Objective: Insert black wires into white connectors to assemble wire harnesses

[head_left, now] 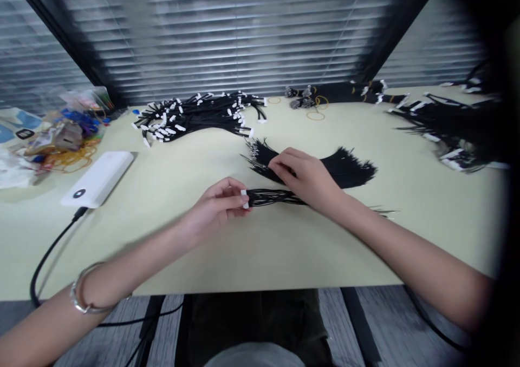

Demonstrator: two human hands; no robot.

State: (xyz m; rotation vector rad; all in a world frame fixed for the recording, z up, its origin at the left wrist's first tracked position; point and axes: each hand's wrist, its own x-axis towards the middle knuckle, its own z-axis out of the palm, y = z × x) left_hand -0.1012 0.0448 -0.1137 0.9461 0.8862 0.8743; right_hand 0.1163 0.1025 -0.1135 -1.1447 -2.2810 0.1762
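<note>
My left hand (225, 200) pinches a small white connector (244, 198) between thumb and fingers. Several thin black wires (272, 197) run from that connector to the right, passing below my right hand. My right hand (298, 173) is over a fanned bundle of loose black wires (349, 168), its thumb and fingertips pressed together at the bundle's left part. Whether a single wire is in that pinch is too small to make out. Metal-tipped ends (254, 149) of the bundle point left, just beyond my right fingertips.
A pile of black cables with white connectors (199, 115) lies at the back. More cables (459, 118) are at the right, with tied bundles (341, 92) and rubber bands (316, 115) behind. A white power bank (99, 178) with a black cord and plastic bags (60, 131) sit left.
</note>
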